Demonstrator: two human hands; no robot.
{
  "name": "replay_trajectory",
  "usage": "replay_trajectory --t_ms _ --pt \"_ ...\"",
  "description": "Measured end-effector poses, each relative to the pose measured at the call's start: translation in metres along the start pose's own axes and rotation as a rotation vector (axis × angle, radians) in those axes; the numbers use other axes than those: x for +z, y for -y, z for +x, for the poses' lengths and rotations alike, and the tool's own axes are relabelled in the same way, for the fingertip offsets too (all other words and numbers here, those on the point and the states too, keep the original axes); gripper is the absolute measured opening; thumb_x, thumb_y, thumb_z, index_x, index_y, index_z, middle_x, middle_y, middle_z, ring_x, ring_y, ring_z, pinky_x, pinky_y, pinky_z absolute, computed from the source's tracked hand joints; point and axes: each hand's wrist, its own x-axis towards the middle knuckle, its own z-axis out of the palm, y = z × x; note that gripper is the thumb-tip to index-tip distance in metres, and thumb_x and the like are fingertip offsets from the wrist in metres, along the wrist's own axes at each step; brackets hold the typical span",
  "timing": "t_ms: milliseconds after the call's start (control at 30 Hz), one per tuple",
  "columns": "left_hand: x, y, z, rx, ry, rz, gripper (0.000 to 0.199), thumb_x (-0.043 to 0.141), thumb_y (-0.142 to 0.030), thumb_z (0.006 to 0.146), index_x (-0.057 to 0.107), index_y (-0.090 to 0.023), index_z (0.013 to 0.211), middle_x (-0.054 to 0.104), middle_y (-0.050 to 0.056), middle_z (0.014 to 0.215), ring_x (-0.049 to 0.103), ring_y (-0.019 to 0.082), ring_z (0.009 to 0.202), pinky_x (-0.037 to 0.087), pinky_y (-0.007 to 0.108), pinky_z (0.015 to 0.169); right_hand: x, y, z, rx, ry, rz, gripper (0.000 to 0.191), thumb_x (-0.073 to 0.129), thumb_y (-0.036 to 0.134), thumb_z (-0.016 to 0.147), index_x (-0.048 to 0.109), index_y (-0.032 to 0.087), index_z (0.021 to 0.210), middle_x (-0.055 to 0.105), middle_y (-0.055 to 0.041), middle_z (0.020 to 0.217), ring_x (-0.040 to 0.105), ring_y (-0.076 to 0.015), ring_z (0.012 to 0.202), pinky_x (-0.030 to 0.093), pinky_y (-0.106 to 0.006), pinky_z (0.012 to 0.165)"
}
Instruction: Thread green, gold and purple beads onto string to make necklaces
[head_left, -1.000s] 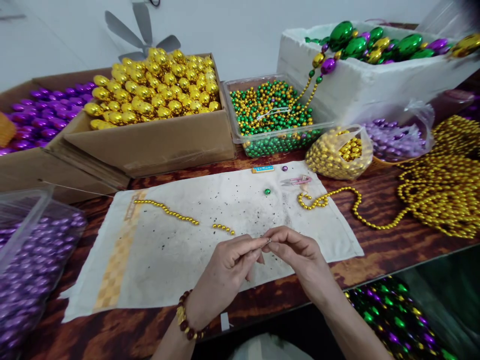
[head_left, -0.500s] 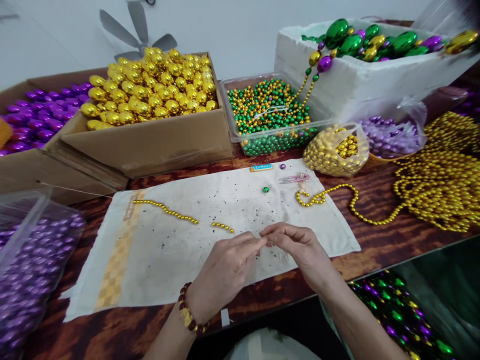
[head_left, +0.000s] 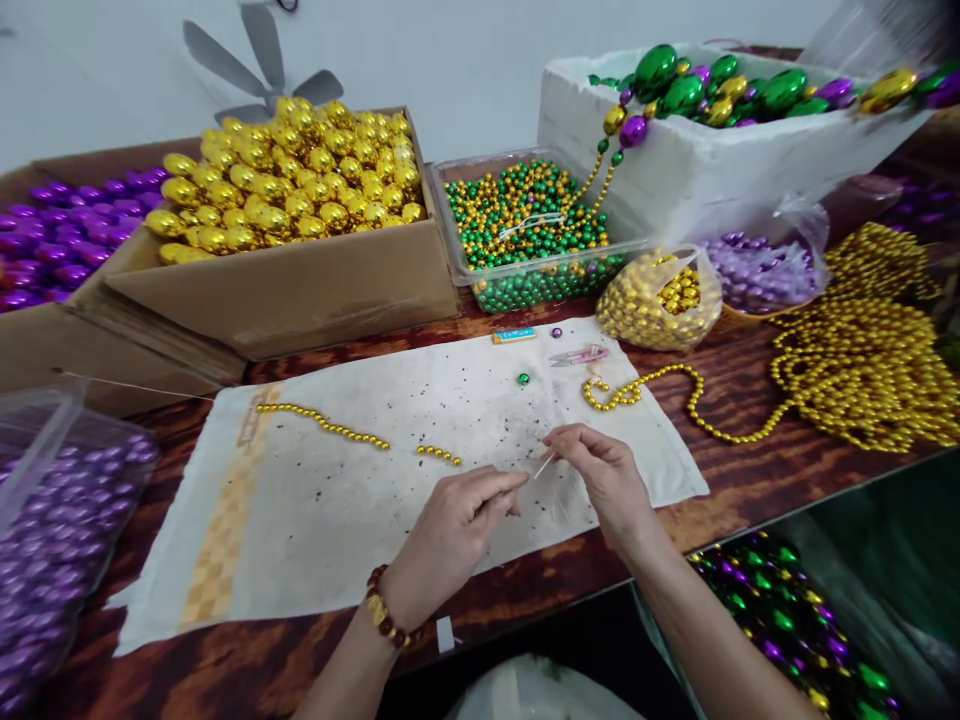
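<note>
My left hand, with a bead bracelet at its wrist, is closed over the cloth, thumb and index finger pressed together. What it pinches is too fine to make out. My right hand is just to its right, pinching a short, thin white thread that slants down toward the left fingertips. The hands are slightly apart. Left of them lie a short row of gold beads and a longer strung row of gold beads. A single green bead rests beyond my hands.
The white cloth bears pink-handled snips, a purple bead and a small blue-and-yellow packet. Behind stand a cardboard box, a clear bin and a foam box. Gold bead strands lie right.
My hands have drawn slightly apart from fingertips touching, the right one moving up and away. The white thread now shows between them. The camera view has shifted slightly.
</note>
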Motion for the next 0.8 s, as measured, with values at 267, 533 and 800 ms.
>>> replay_trajectory --t_ms 267,533,800 --pt "0.003 0.01 0.003 -0.26 0.009 -0.281 0.032 0.047 -0.032 0.091 0.061 -0.019 0.117 0.064 0.002 0.08 0.048 0.005 0.047 0.042 0.02 0.047 -0.014 0.0 0.005 0.174 -0.081 0.525 0.014 0.06 0.028 0.085 0.059 0.017 0.076 0.063 0.0008 0.081 0.049 -0.0061 0.051 0.04 -0.023 0.057" --pt "-0.024 0.005 -0.004 -0.2 -0.189 -0.427 0.031 0.05 -0.026 0.09 0.059 -0.022 0.119 0.06 0.0 0.078 0.047 0.003 0.047 0.041 0.018 0.048 -0.111 0.003 -0.009 0.101 -0.339 0.529 0.02 0.066 0.023 0.081 0.051 0.018 0.069 0.027 0.0091 0.055 0.026 -0.0036 0.043 0.037 -0.018 0.045" --pt "-0.034 -0.006 -0.026 -0.179 -0.164 -0.505 0.03 0.052 -0.025 0.089 0.063 -0.023 0.117 0.06 -0.001 0.074 0.048 0.003 0.047 0.035 0.016 0.044 -0.206 -0.027 -0.071 0.091 -0.707 -0.064 0.015 0.071 0.036 0.066 0.063 0.025 0.069 0.045 0.0004 0.058 0.045 -0.0131 0.046 0.034 -0.026 0.034"
